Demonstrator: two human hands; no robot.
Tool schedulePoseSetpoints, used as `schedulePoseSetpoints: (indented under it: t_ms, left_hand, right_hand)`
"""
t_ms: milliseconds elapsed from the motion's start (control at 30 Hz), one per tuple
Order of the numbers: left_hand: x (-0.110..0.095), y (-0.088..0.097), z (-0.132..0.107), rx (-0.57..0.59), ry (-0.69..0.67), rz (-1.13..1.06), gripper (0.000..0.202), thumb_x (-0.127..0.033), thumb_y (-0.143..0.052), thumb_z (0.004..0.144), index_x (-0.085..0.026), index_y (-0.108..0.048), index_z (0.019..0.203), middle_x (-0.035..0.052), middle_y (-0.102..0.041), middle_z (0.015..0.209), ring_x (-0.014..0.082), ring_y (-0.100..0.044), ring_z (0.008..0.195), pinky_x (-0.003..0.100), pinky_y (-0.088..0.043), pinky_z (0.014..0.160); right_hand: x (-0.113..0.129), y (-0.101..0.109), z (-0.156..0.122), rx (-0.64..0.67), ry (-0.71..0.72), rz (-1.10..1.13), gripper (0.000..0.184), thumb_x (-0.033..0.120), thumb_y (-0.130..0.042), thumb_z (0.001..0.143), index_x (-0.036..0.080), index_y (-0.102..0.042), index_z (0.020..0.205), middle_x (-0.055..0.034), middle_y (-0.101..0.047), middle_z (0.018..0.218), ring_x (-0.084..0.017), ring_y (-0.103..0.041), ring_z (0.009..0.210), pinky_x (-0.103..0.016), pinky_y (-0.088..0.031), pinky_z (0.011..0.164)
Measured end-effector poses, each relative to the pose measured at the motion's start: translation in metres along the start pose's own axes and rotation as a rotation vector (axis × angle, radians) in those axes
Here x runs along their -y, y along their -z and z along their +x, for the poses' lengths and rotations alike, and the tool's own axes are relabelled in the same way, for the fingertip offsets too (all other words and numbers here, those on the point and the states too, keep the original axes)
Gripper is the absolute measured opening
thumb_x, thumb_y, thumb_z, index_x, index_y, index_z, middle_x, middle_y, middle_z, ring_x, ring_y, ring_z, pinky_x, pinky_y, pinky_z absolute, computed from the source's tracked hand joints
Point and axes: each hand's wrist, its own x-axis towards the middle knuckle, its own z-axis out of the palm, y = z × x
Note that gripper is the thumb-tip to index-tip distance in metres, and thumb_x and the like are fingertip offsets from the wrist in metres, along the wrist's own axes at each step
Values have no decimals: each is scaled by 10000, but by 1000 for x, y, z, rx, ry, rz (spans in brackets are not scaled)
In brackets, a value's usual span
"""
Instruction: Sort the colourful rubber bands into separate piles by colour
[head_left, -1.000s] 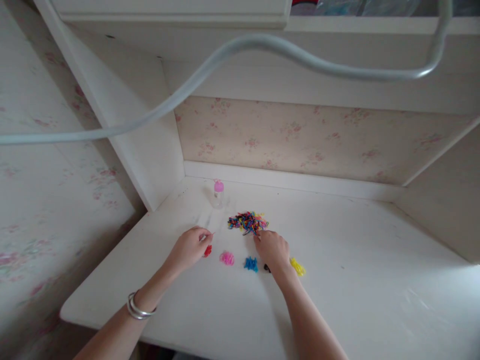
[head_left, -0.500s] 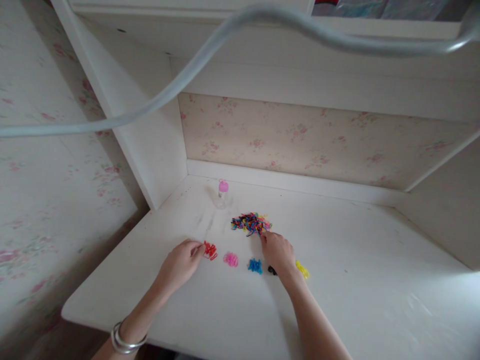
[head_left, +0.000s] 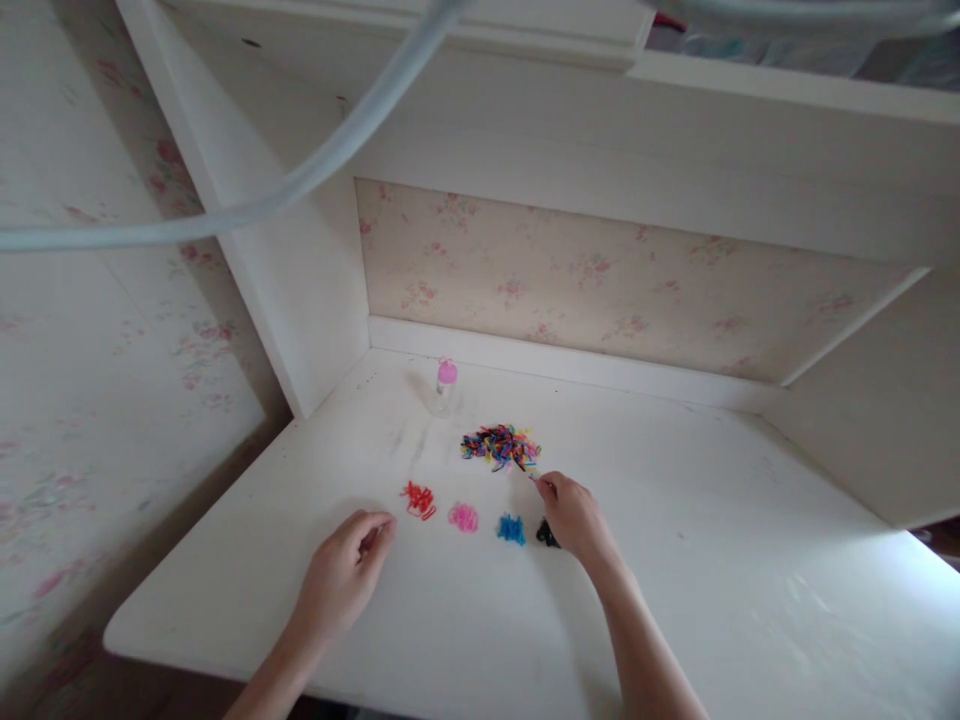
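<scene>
A mixed heap of small coloured rubber bands (head_left: 501, 446) lies on the white desk. Just in front of it, my right hand (head_left: 574, 515) is closed in a pinch, with a small bluish rubber band (head_left: 533, 477) at its fingertips. My left hand (head_left: 349, 560) rests at the left with thumb and fingers together; nothing shows between them. The red rubber bands (head_left: 418, 500) are nearest to it, slightly apart from its fingertips. Along the same row lie pink rubber bands (head_left: 463, 517), blue rubber bands (head_left: 511, 529) and black rubber bands (head_left: 547, 533), the last partly covered by my right hand.
A clear bottle with a pink lid (head_left: 446, 373) stands behind the heap. The white desk (head_left: 450, 630) is bounded by a side panel (head_left: 322, 290) and a low back ledge (head_left: 480, 343). A pale cable (head_left: 300, 190) crosses the upper view.
My left hand has drawn back from the red rubber bands toward me. My right hand has pulled slightly away from the heap, and now hides the yellow rubber bands. The view has shifted a little.
</scene>
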Motion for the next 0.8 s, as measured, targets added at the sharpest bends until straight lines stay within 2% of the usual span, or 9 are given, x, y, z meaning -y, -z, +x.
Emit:
schedulePoseSetpoints:
  t_ms: [433,567,667,800]
  left_hand:
    - [-5,2,-3,66,-43,100,223,-356,-423,907,-226,-602,936,7,-657,894,135,-624,754,231,-475,689]
    - [-6,2,-4,68,-56,115,216,-341,-421,904,-230,-606,919,6,-661,885,134,-630,748,226,-477,688]
    - [-7,2,-5,64,-53,113,213,-334,-423,900,-231,-610,912,5,-660,874,131,-630,740,220,-476,681]
    - [-8,2,-4,79,-56,111,227,-331,-411,905,-227,-613,902,4,-648,843,124,-621,720,216,-469,664]
  right_hand:
    - [4,0,-2,-74,26,22,271,303,-404,899,218,-659,865,-46,-684,885,-165,-606,815,-234,-319,629]
    - [10,2,-8,-87,49,33,316,352,-379,916,221,-659,850,-38,-683,835,-160,-605,768,-231,-318,609]
    - [23,4,-20,-118,83,80,358,385,-355,927,223,-657,824,-30,-680,777,-151,-598,697,-229,-311,582]
    - [57,1,-40,-108,217,158,356,373,-354,934,231,-657,812,-14,-683,763,-134,-598,675,-217,-311,571]
